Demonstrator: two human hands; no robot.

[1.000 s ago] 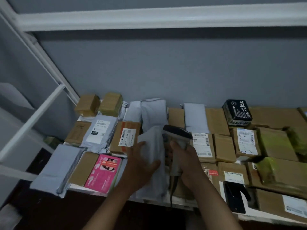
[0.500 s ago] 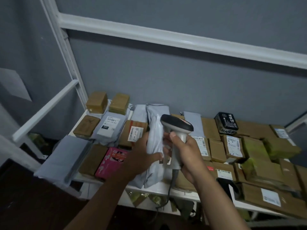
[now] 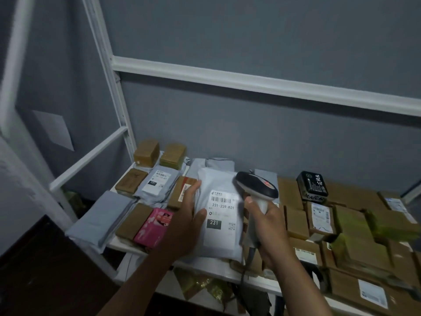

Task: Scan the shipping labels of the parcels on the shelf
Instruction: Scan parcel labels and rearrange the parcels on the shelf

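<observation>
Where its edge faced before, the left hand (image 3: 185,221) now holds the mailer (image 3: 219,215) label-up, right-hand fingers (image 3: 265,215) gripping the scanner (image 3: 256,188).

a parcel depot or mailroom: a white metal shelf (image 3: 118,245) against a grey wall, crowded with labelled cardboard parcels (image 3: 296,220) and grey mailer bags (image 3: 157,185).
</observation>
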